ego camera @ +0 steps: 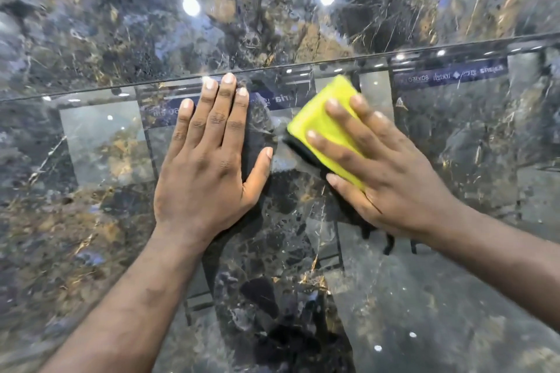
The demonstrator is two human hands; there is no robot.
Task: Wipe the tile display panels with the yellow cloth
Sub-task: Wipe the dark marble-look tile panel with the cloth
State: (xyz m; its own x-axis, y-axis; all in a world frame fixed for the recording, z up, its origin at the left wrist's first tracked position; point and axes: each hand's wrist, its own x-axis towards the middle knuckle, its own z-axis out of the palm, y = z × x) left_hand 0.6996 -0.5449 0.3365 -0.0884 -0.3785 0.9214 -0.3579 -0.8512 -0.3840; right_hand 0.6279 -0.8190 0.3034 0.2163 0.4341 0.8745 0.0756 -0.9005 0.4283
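Two glossy dark-marbled tile panels fill the view, the upper panel (121, 24) meeting the lower panel (91, 221) at a thin seam (303, 67) that runs across just above the hands. Both are polished enough to mirror ceiling lights (191, 5) and a reversed label strip (448, 76).

On the lower panel our left hand (209, 166) lies flat and released, its fingers straight and together with the tips almost at the seam, bracing and holding nothing. Just beside it our right hand (388, 172) presses the yellow cloth (321, 118) against the tile with straight, spread fingers (333, 145) - laid on it, not clenched round it.

To wipe well here, we judge that the palm should stay flat so the whole pad bears on the tile, with overlapping strokes along the seam where dust would likely gather. The spot under the bracing hand will probably need a pass too, since bare skin can mark a gloss like this.

The cloth is a small folded pad - bright yellow on top, with a dark edge showing beneath at its lower left - and its upper corner reaches nearly to the seam.
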